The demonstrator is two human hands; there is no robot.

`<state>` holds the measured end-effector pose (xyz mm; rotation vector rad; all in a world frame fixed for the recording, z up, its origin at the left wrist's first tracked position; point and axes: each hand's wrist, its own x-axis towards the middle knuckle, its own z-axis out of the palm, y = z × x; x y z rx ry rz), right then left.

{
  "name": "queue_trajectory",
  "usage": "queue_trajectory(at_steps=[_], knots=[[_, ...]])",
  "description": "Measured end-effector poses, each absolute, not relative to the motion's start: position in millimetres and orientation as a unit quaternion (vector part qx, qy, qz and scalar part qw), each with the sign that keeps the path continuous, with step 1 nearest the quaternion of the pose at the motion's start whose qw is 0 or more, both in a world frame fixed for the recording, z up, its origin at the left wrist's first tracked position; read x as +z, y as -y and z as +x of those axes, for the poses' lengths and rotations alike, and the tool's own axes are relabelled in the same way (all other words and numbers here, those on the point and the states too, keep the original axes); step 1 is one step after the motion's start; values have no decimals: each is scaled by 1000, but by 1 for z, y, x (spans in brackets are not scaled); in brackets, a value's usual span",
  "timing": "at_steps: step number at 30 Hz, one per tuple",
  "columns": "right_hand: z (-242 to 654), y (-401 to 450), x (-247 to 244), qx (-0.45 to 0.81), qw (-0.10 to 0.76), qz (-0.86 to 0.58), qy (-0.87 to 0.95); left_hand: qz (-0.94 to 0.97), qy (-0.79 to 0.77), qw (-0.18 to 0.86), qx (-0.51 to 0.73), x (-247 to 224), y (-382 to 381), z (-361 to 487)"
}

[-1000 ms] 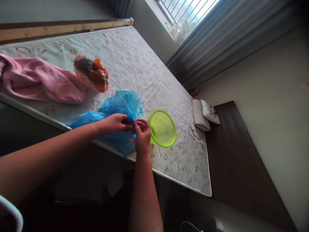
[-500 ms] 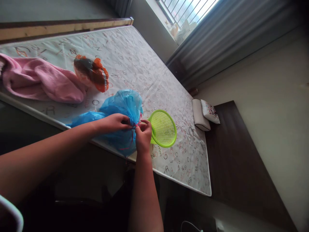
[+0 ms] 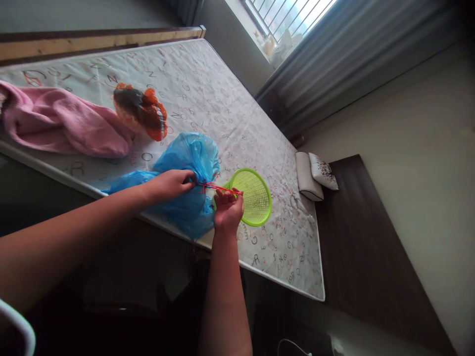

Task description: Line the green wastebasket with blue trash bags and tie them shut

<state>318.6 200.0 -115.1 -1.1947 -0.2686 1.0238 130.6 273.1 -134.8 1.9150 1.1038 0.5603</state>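
Note:
My left hand [image 3: 168, 187] grips the gathered neck of a blue plastic bag [image 3: 187, 163], which lies puffed up on a letter-printed mattress [image 3: 208, 84]. A thin red string [image 3: 218, 188] runs from the bag's neck to my right hand [image 3: 227, 210], whose fingers pinch its far end. Just behind those fingers lies a lime-green plastic mesh basket [image 3: 256, 198], tilted on the mattress and partly hidden by my right hand.
A pink towel [image 3: 63, 121] and an orange-and-dark bundle [image 3: 141, 112] lie on the mattress to the left. Two small cushions [image 3: 315, 178] rest beyond the basket, beside a dark wooden board [image 3: 363, 237]. A barred window [image 3: 289, 15] and grey curtain [image 3: 334, 64] stand beyond.
My right hand has moved right, away from the bag's neck, drawing the red string out taut across the basket. My left hand has shifted slightly left, still on the bag.

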Motion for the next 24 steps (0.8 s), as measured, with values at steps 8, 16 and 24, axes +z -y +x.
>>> queue_trajectory(at_steps=[8,16,24], knots=[[314,-198,-112,518,689,-482,157,726,-483,425,242,-124,-269,136],[311,-195,-107,536,664,-480,202,721,-498,415,245,-119,-270,137],[318,-197,-109,493,661,-525,210,640,-576,378,339,-117,-270,127]])
